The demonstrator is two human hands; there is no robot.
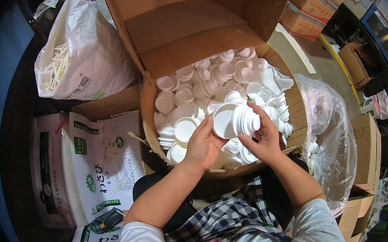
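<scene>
Over the near side of an open cardboard box [298, 109], my two hands hold white round plastic lids. My left hand [205, 144] grips a wide, shallow white lid [223, 121] by its left edge, its hollow side showing. With thumb and fingers, my right hand [266, 136] holds a stepped stack of white lids [245, 120], which touches the wide lid. Whether the two are nested together cannot be made out. Many similar loose lids [208, 82] fill the box below and beyond my hands, some facing up and some on edge.
The box's raised flap [183, 24] stands at the back. A white woven sack [95, 51] of thin pale sticks sits at the far left, above a printed carton [112, 163] with a dark tool [105, 221]. At right are a clear plastic bag [329, 134] and stacked cartons [310, 5].
</scene>
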